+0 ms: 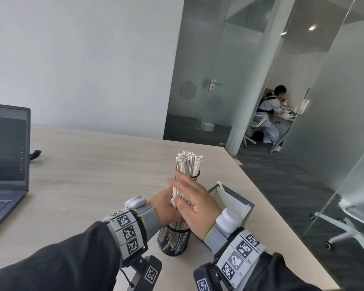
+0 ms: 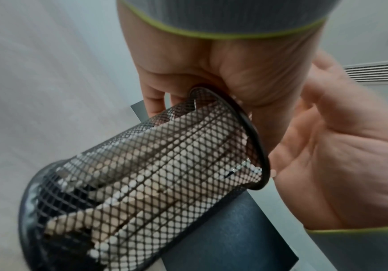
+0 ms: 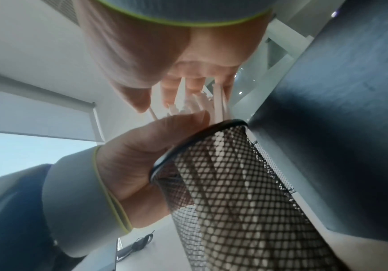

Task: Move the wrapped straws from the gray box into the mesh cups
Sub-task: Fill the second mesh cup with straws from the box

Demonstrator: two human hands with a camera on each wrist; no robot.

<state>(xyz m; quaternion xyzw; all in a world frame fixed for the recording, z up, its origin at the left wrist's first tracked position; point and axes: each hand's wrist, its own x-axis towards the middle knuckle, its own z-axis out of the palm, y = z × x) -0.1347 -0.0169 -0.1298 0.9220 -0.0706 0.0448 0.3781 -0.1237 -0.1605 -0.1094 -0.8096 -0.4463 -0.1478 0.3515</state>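
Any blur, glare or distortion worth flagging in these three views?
Head view: sharp, evenly lit, wide-angle bending at the edges, ceiling-light reflection on the glass partition. Left wrist view: right hand motion-blurred, near mesh cup fairly crisp. Right wrist view: soft overall, gray box deep in shadow, bright window backlighting.

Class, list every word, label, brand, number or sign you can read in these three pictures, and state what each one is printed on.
No readable text.
Square black-and-white code markers on the wrist bands: patterns only; the tiny marks beside them are too small to read.
Laptop: screen dark, its small icons and key legends too blurred to read.
Wrapped straws, mesh cup and gray box: no print visible.
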